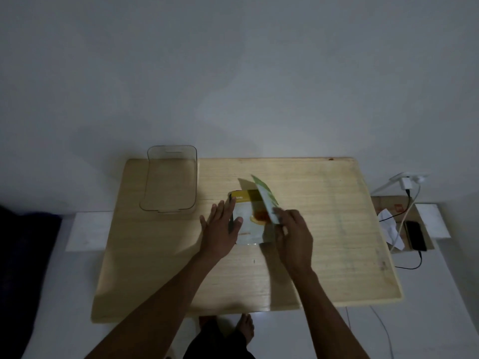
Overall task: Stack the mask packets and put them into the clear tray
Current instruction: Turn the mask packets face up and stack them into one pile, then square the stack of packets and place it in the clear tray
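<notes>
Dim light falls on a pale wooden counter (324,229) set against a plain grey wall (233,73). At its middle the right hand (294,238) is closed in a pinch grip on the near end of a green mask packet (264,196), which stands tilted on edge, its far end raised above the yellow one. The left hand (220,226) lies flat and open, fingers spread and holding nothing, its thumb and palm pressing the left edge of a yellow-topped mask packet (250,220) that lies flat on the counter, printed "Honey" near its far end. The green packet's lower edge meets the yellow packet's right side. Well apart to the far left, the clear tray (151,198) sits on the counter's back corner with nothing visible inside it. Off the counter's right side lie a cardboard box (388,203), a dark phone (416,235), crumpled white paper (391,226), and a white charger (405,183) plugged into a wall socket with cables trailing down. Bare feet (246,327) show on the white floor (440,320) below the near edge.
</notes>
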